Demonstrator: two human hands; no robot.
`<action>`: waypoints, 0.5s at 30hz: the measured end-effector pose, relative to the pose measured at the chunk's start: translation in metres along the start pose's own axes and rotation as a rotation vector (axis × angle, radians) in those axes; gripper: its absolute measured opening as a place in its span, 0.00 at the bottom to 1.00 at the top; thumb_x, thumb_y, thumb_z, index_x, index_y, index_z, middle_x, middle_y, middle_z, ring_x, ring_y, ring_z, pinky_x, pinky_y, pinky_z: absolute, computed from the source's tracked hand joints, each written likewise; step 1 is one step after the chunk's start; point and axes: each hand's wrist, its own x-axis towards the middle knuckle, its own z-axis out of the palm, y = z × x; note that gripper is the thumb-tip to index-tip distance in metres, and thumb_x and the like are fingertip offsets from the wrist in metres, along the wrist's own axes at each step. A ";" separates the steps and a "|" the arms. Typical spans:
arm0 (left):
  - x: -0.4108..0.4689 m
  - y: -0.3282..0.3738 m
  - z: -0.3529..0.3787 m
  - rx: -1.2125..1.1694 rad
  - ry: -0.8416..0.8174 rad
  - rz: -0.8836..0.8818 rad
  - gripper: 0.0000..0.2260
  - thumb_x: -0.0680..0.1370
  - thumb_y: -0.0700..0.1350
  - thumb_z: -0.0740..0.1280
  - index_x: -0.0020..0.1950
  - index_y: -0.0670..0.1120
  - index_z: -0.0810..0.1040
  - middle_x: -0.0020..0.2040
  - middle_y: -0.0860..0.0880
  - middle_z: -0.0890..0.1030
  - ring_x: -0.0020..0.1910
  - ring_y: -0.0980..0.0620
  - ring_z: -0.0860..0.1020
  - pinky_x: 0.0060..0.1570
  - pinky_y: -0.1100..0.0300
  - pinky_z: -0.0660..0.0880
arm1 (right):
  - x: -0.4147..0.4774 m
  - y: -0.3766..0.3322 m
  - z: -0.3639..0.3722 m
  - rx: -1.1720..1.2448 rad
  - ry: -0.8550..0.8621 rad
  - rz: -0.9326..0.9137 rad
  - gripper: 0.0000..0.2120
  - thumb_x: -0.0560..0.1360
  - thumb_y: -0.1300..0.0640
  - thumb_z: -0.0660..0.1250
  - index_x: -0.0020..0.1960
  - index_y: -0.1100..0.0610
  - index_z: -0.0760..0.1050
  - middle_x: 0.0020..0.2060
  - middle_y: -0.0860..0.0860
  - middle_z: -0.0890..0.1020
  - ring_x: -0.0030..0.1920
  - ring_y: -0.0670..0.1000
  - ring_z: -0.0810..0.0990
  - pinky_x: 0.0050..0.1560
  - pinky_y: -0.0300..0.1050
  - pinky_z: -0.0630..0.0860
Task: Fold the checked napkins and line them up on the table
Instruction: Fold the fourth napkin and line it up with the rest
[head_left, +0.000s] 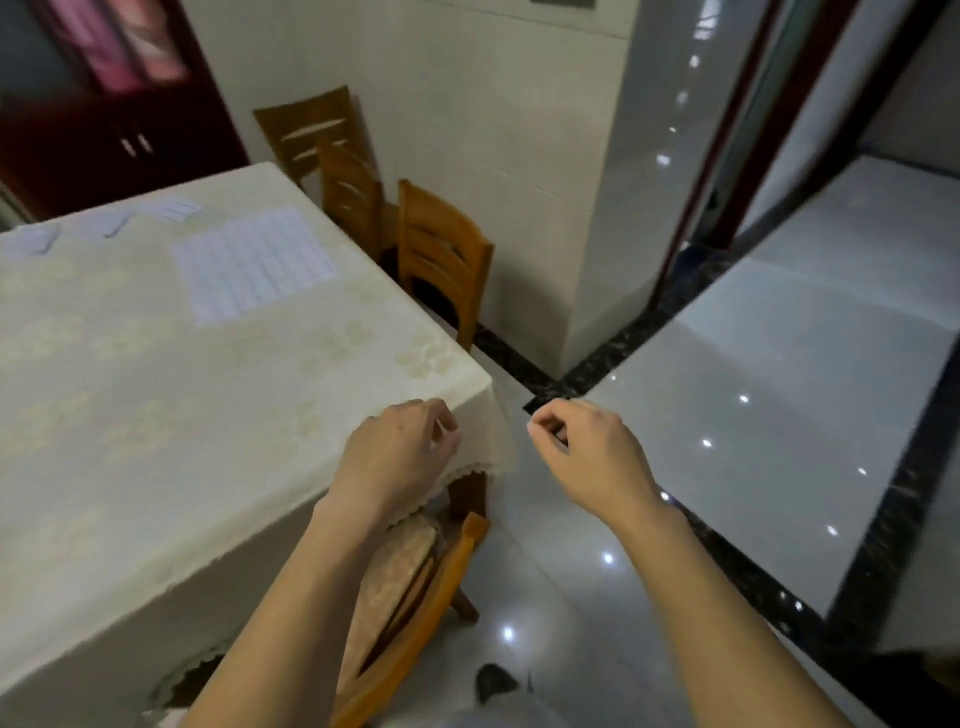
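- The table in front of you carries a cream patterned cloth with a lace edge.
- Behind it, wooden chairs stand along the white tiled wall.
- A cushioned chair is tucked under the near side.
- Far to your left is a dark red cabinet.
- To your right, the glossy grey floor has dark marbled strips and reflects small light spots.
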 end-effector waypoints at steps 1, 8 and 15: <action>0.015 -0.002 -0.004 -0.003 0.016 -0.022 0.09 0.84 0.56 0.61 0.57 0.55 0.78 0.51 0.57 0.81 0.48 0.57 0.77 0.36 0.65 0.67 | 0.021 0.001 -0.001 -0.010 -0.016 -0.024 0.09 0.81 0.47 0.64 0.54 0.50 0.79 0.47 0.46 0.81 0.46 0.48 0.79 0.45 0.50 0.80; 0.088 -0.006 -0.018 -0.078 0.072 -0.163 0.10 0.84 0.56 0.62 0.56 0.54 0.79 0.52 0.57 0.81 0.51 0.53 0.80 0.45 0.56 0.76 | 0.139 0.007 -0.001 -0.011 -0.089 -0.183 0.07 0.81 0.49 0.64 0.53 0.50 0.79 0.47 0.46 0.79 0.45 0.48 0.79 0.37 0.39 0.72; 0.122 -0.046 -0.008 -0.107 0.116 -0.476 0.08 0.83 0.56 0.62 0.56 0.55 0.78 0.52 0.59 0.81 0.53 0.54 0.79 0.50 0.53 0.77 | 0.244 0.000 0.044 0.026 -0.254 -0.406 0.09 0.81 0.48 0.65 0.56 0.50 0.79 0.54 0.47 0.78 0.52 0.48 0.78 0.45 0.42 0.75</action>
